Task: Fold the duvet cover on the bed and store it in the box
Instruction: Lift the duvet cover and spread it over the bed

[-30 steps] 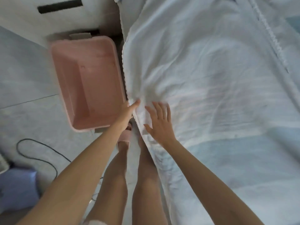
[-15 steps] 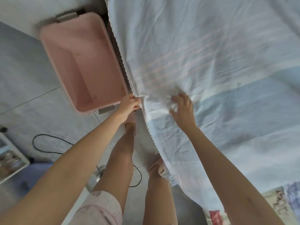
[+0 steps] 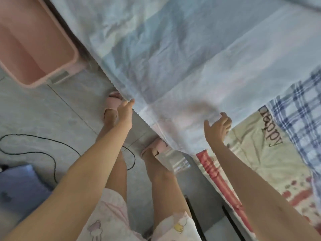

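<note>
**A:** Where is the duvet cover?

**B:** It is spread across the bed, pale blue and white in broad bands and well creased. Its scalloped side edge hangs over the side of the bed, just above the person's feet.

**A:** And the left grip?

**B:** It is at that scalloped edge, pinching the fabric between thumb and fingertips (the picture is a little soft there, but the cloth puckers at the pinch). The arm reaches in from the lower left.

**A:** The right grip?

**B:** It is further along the bed, at the cover's near hem. The fingers are curled over the hem and clenched on the cloth, and the thumb stands out to the side. The two grips are well apart along the same corner of the cover.

**A:** What lies under the cover?

**B:** A cream bed sheet shows below the hem. It has red print, dark lettering and a blue plaid patch.

**A:** Where is the box?

**B:** It is on the floor at the upper left, just beside the bed. It is pink and open-topped, and only its bare inner walls show. Neither grip touches it.

**A:** Anything else down there?

**B:** There are pink slippers on both feet, and one toe is tucked under the hanging edge. A black cable loops over the tiles. At the lower left is a blue thing, too blurred to tell what it is.
</note>
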Motion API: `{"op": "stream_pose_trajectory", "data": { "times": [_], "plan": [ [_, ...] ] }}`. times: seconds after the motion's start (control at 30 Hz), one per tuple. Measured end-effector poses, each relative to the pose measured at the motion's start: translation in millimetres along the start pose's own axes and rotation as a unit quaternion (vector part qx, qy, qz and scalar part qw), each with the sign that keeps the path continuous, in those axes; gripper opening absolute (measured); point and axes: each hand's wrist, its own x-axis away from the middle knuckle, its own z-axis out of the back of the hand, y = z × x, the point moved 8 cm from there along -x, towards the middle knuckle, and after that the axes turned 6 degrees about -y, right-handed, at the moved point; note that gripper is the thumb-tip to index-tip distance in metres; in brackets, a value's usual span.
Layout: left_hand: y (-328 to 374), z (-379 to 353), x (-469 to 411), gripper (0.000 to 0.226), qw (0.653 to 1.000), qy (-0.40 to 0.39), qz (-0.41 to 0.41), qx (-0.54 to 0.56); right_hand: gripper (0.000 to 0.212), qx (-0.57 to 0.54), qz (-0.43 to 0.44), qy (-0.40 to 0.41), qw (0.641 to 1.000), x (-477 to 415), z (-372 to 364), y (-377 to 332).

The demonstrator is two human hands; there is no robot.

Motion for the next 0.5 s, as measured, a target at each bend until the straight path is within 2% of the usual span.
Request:
{"op": "stream_pose_trajectory", "data": {
  "times": [0.07,0.13,0.2,0.27,0.3,0.4,0.47,0.5],
  "plan": [
    [-25.7,-22.3,6.6,0.009,0.999,-0.006,0.013,0.032,0.064,-0.081,-0.095,-0.009,0.992,0.6,10.7,64.6],
    [-48.0,-44.9,8.8,0.004,0.998,-0.041,0.035,0.034,0.054,-0.201,-0.153,-0.033,0.967,-4.5,8.0,98.9],
    [-74.2,-63.2,10.0,0.018,0.996,-0.059,0.059,0.021,0.045,-0.237,-0.142,-0.024,0.961,-17.9,6.7,114.8],
    [-88.9,-71.2,20.4,0.039,0.996,-0.053,0.067,-0.010,0.046,-0.273,-0.136,-0.004,0.952,-30.1,5.5,120.8],
    [-96.0,-72.0,23.8,0.042,0.996,-0.044,0.068,-0.034,0.045,-0.304,-0.142,0.001,0.942,-34.2,4.4,122.2],
    [-116.1,-66.1,35.4,0.027,0.997,-0.027,0.065,-0.018,0.027,-0.419,-0.153,0.035,0.894,-54.5,5.5,115.2],
    [-124.4,-55.6,42.6,0.005,0.998,-0.007,0.054,0.012,0.019,-0.424,-0.168,0.041,0.889,-67.8,7.7,113.1],
    [-126.4,-50.1,47.2,0.007,0.999,-0.002,0.046,0.015,0.022,-0.418,-0.164,0.044,0.892,-72.3,9.9,114.5]
  ]
}}
